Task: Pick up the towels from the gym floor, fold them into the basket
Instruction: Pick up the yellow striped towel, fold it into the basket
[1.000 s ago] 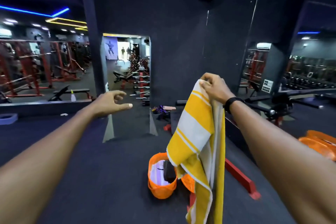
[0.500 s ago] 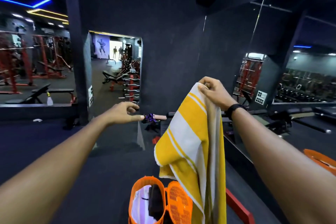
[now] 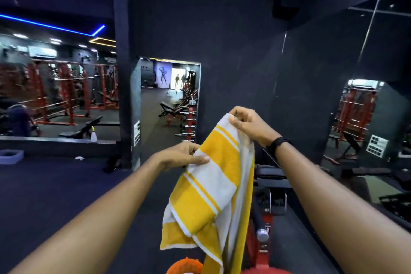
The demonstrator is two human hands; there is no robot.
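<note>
A yellow and white striped towel (image 3: 213, 182) hangs in front of me at chest height. My right hand (image 3: 249, 124) pinches its top corner, a black band on that wrist. My left hand (image 3: 184, 158) grips the towel's left edge lower down, thumb on the cloth. The towel droops in folds between and below the hands. Only the orange rim of the basket (image 3: 185, 266) shows at the bottom edge, under the towel; its inside is hidden.
A black and red weight bench (image 3: 270, 187) stands just right of the towel. Dark gym floor (image 3: 55, 189) spreads to the left. Mirrors line the walls, a dark pillar (image 3: 124, 95) stands ahead, a white spray bottle (image 3: 93, 135) on a ledge.
My left hand has come across from open air and taken hold of the towel's left edge. The view has tilted up, so the basket has slid almost out of the bottom.
</note>
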